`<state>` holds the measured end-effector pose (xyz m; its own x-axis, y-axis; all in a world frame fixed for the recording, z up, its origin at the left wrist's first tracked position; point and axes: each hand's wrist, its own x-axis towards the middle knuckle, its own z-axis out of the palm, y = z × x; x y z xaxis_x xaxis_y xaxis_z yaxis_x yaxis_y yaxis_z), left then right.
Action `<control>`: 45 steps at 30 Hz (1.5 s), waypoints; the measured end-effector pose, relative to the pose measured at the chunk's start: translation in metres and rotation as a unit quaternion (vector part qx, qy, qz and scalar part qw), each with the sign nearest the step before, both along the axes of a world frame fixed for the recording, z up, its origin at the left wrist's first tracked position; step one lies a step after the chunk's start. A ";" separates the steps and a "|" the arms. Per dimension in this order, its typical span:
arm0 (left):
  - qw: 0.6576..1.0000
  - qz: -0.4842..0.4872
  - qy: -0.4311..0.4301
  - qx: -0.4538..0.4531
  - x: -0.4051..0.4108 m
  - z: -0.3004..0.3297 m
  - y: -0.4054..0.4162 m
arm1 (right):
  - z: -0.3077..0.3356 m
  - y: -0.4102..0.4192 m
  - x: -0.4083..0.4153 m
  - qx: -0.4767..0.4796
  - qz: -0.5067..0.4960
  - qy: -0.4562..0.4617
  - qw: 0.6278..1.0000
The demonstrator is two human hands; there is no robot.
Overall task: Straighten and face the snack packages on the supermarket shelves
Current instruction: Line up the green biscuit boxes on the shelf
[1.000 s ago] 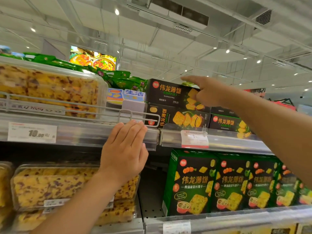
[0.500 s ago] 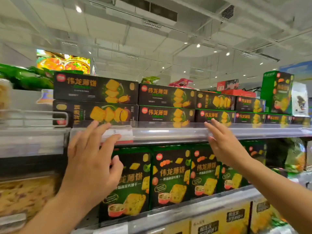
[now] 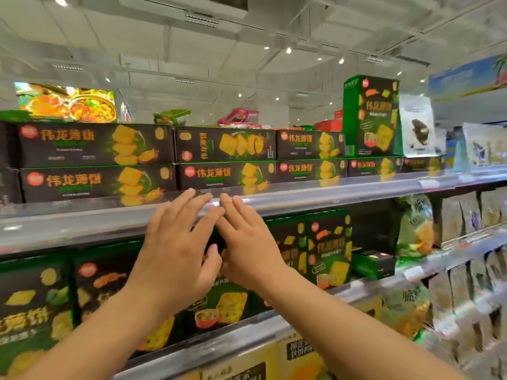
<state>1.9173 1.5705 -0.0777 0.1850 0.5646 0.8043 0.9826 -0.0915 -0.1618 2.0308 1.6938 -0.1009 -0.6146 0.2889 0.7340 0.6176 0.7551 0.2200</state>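
Note:
Black cracker boxes (image 3: 96, 163) lie two high along the top shelf, printed faces forward. One upper box (image 3: 225, 145) shows its print turned sideways. A green cracker box (image 3: 370, 116) stands upright on the row at the right. More green boxes (image 3: 329, 248) stand on the shelf below. My left hand (image 3: 178, 250) and my right hand (image 3: 247, 242) are raised side by side in front of the top shelf's clear front rail (image 3: 301, 196), fingers straight, fingertips at the rail. Neither hand holds anything.
White snack bags (image 3: 417, 127) stand to the right of the green box. Bagged snacks (image 3: 414, 229) fill the shelves at the right. A small dark-topped green box (image 3: 373, 263) lies flat on the middle shelf. Yellow packages (image 3: 296, 355) sit on the lowest shelf.
The view has swung right along the shelf. My left hand moved right off the price tag and my right hand moved left, so both now meet at the rail's middle.

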 end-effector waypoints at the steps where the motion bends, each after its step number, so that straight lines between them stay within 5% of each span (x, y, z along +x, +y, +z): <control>1: 1.000 -0.008 0.000 0.001 0.007 0.001 0.007 | -0.001 0.006 0.006 0.020 0.009 -0.027 0.999; 5: 1.000 -0.025 0.013 0.002 0.021 0.003 0.029 | -0.005 0.029 0.058 0.012 0.048 -0.003 0.999; 13: 0.994 -0.106 0.026 0.008 0.077 0.002 0.109 | 0.015 0.112 0.205 -0.132 -0.185 0.086 0.970; 19: 0.991 -0.118 0.061 0.000 0.121 -0.001 0.158 | 0.015 0.152 0.247 -0.089 -0.224 0.054 0.969; 34: 0.992 0.055 0.095 0.061 0.265 -0.039 0.270 | -0.008 0.263 0.346 0.023 -0.043 0.029 0.998; 39: 0.981 0.013 0.171 -0.090 0.306 -0.108 0.281 | -0.011 0.270 0.346 0.051 -0.005 0.064 0.997; 45: 0.973 0.056 0.101 -0.199 0.328 -0.146 0.308 | -0.015 0.279 0.347 0.056 0.034 0.085 0.994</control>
